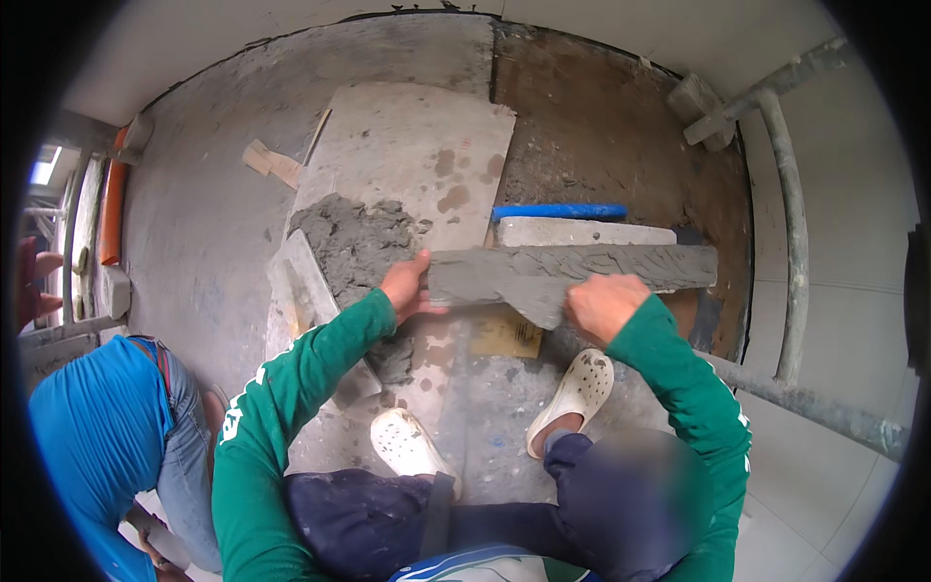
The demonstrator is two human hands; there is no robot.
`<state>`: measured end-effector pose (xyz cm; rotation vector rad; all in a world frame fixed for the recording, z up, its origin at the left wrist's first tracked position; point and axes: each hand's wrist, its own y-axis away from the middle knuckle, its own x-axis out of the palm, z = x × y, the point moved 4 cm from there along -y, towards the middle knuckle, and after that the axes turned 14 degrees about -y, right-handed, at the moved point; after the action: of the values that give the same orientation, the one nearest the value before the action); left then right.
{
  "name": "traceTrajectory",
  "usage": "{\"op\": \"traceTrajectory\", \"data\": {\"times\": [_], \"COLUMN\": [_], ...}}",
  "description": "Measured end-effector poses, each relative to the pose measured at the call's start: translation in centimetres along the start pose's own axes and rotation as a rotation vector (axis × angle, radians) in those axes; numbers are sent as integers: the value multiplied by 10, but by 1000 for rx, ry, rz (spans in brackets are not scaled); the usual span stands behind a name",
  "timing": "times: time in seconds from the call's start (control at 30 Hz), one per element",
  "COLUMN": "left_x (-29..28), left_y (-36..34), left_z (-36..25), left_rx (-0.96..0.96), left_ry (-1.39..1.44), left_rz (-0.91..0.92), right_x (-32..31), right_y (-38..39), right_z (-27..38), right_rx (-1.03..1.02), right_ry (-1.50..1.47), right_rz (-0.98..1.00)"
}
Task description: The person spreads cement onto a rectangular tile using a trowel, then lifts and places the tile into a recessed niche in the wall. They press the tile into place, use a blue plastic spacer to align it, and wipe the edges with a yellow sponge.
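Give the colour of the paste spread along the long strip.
Grey; the paste shows best in the head view, the only one here.

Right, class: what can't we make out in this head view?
Head view:
Trowel: handle hidden by the right hand.
Long piece: material hidden by grey mortar.
Another person's hand: wrist cut off by the dark rim.
Right trouser leg: detail lost to blur.

Stained grey floor [194,194], pale wall [858,213], tubular metal frame [797,233], bright opening [45,166] far left
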<state>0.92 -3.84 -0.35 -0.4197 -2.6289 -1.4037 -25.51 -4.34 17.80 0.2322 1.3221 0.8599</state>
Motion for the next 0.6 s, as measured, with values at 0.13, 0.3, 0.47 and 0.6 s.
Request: {"op": "traceTrajectory", "data": {"times": [0.13, 0.3, 0.47, 0.6], "left_x": [-5, -5, -1, -4], "left_y": [-5, -9, -7, -8], "left_z": [2, 3, 1, 6], "left_rx": [3, -35, -52, -65], "left_ry": [11, 36, 101, 88], "left_rz": [23, 42, 26, 51], "right_x": [-21, -19, 5, 0], "right_y": [22, -6, -48, -27], "right_z": [-17, -1, 26, 29], "right_rx": [74, -3, -92, -102], "right_ry": [107, -20, -96, -35], "right_rz": [-74, -127, -142, -49]}}
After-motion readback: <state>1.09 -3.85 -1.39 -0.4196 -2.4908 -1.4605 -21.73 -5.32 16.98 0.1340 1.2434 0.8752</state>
